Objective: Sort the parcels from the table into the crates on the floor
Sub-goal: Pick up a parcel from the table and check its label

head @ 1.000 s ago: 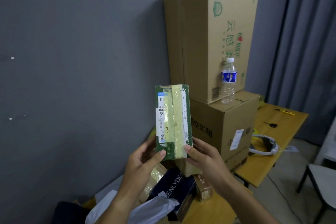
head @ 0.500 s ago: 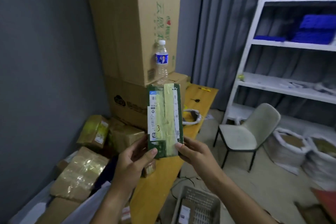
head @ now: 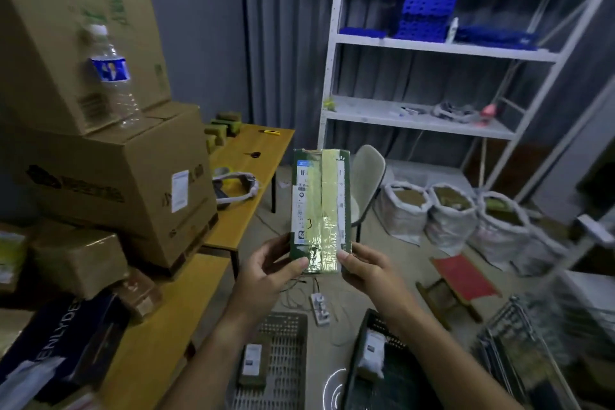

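1. Closest to the camera, two crates sit on the floor: a grey crate (head: pixel 283 359) with a small labelled parcel (head: pixel 253 363) lying in it, and just to its right a dark crate (head: pixel 382 373) with a white-labelled parcel (head: pixel 372 353) inside.
2. At lower left, the wooden surface (head: pixel 159 336) carries a dark blue box (head: pixel 63 339) and several brown taped parcels (head: pixel 76 260).
3. Above the crates, both hands hold a green parcel (head: pixel 320 210) upright in the air, its label side facing the camera, with yellowish tape running down its middle.
4. The left hand (head: pixel 269 273) grips the parcel's lower left corner, thumb on the front face and fingers (head: pixel 279 243) curled behind the edge.
5. The right hand (head: pixel 369 271) grips the lower right corner the same way, thumb pressed on the front.
6. On the floor just beyond the hands lie a white power strip (head: pixel 320 308) and, to the right, a small red stool (head: pixel 461 280).
7. On the left, two big cardboard boxes (head: pixel 116 176) are stacked on the surface, with a water bottle (head: pixel 113 76) standing on the lower one.
8. A white headset (head: pixel 238 185) lies farther along the surface.
9. Farther off stand a pale chair (head: pixel 369 173) and three filled white sacks (head: pixel 449 213).
10. At the back, a white shelf unit (head: pixel 432 46) with blue plastic parts stands before a grey curtain (head: pixel 286 43).
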`<state>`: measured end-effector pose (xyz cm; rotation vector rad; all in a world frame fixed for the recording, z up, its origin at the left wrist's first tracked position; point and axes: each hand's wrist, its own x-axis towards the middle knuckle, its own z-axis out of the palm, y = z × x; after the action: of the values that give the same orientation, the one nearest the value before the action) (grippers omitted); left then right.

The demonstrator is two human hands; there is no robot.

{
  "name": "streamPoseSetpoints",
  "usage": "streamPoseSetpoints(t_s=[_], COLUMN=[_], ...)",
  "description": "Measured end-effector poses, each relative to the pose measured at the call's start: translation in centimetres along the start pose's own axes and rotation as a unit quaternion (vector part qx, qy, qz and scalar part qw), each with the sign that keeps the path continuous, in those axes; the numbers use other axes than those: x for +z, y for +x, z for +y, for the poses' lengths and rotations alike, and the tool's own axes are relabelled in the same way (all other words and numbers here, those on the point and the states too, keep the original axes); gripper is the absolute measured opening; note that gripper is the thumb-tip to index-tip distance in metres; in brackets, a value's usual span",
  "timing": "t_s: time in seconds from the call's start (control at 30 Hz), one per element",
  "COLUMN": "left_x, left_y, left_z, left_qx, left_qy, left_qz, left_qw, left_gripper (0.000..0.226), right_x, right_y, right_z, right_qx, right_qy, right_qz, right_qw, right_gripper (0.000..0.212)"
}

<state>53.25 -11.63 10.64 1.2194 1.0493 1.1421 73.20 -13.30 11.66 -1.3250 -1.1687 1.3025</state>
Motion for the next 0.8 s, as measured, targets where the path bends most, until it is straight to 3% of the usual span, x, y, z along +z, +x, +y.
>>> streamPoseSetpoints(t_s=[0.1,0.2,0.33,0.6,0.8], left_x=[6.1,11.2,16.0,20.1,21.1], left_y=[1.5,2.7,3.8,7.4,11.4], left_z=[-2.0,-4.5,-7.5,-15.0,-22.1], left_qx=[-0.027,-0.058,-0.087,-0.162,-0.216], left_qy=[0.005,0.011,0.027,0.033,0.033], left_qz=[-0.01,-0.015,-0.024,-0.075,-0.148], left_qw=[1.0,0.998,0.996,0.983,0.965], left_gripper=[0.038,0.039,0.036,0.036,0.049], right_x=[-6.3,-11.6,-16.5,-21.4,-23.0], right_y=[0.2,0.3,0.8,3.5,6.7], right_z=[1.6,3.6,6.6,13.8,20.5], right_qx=[0.012,0.035,0.064,0.156,0.214], right_qy=[-0.006,0.012,0.016,0.025,0.062], right_qz=[0.02,0.038,0.028,0.055,0.098], right_qw=[1.0,0.999,0.997,0.986,0.97], right_gripper=[0.017,0.035,0.02,0.034,0.038])
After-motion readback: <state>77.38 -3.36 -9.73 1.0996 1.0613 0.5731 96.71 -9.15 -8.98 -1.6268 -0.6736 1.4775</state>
